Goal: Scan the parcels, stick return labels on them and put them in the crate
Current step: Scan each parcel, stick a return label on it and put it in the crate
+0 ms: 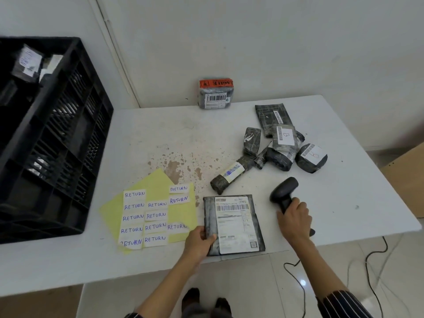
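Black slatted plastic crate at the white table's left end, yellow backing sheets of handwritten RETURN labels beside it, flat grey plastic-wrapped parcel at the near edge — your left hand pinching its left side, your right hand closed around the black handheld barcode scanner.

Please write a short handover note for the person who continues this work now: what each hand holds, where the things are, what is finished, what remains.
Left hand: grips flat parcel at the table's near edge.
Right hand: holds scanner beside it.
Return labels lie left of it on yellow sheets; none on this parcel.
Done: some parcels in the crate, one labelled.
Left: this parcel, the pile far right, and the orange-taped parcel by the wall.
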Tool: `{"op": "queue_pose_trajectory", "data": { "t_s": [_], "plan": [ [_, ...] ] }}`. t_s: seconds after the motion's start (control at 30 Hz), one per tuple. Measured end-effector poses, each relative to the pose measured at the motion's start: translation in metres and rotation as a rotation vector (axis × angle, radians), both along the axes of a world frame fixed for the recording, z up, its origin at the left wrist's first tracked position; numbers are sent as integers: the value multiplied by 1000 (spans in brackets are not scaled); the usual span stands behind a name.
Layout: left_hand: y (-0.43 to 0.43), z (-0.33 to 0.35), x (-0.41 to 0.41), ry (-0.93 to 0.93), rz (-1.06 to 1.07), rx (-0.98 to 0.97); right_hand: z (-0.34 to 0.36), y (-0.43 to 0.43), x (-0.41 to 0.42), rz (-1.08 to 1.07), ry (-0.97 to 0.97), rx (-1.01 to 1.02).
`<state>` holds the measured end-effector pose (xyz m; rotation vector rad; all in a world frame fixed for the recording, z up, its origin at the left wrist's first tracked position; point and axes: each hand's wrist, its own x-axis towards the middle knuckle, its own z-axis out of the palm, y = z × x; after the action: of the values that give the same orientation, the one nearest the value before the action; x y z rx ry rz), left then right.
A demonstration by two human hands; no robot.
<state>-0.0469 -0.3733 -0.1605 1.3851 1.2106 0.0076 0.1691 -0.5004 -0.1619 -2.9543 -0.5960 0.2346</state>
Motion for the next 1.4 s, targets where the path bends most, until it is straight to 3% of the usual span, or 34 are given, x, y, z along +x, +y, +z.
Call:
{"op": "queue_pose_trajectory", "data": {
  "t_s": [0.1, 0.2, 0.4, 0.53, 0.6, 0.67, 1.4],
  "plan": [
    [10, 10, -3, 92, -166, 283, 5, 7, -15, -65, -97, 98],
    [24, 18, -11, 118, -223, 422, 12, 25, -45, 53, -255, 348],
    [76, 23, -46, 109, -457, 771, 15, 89, -136, 582, -43, 542],
    [109, 12, -64, 296, -756, 777, -10, 122, -170, 773, -52, 374],
    [119, 7, -68, 361, -881, 743, -14, 131, -177, 781, -68, 197],
    [125, 3, -70, 392, -952, 727, -16, 136, -181, 753, -80, 145],
    [135, 4, -66, 512, -1155, 707, -1, 126, -175, 847, 97, 250]
  ]
}}
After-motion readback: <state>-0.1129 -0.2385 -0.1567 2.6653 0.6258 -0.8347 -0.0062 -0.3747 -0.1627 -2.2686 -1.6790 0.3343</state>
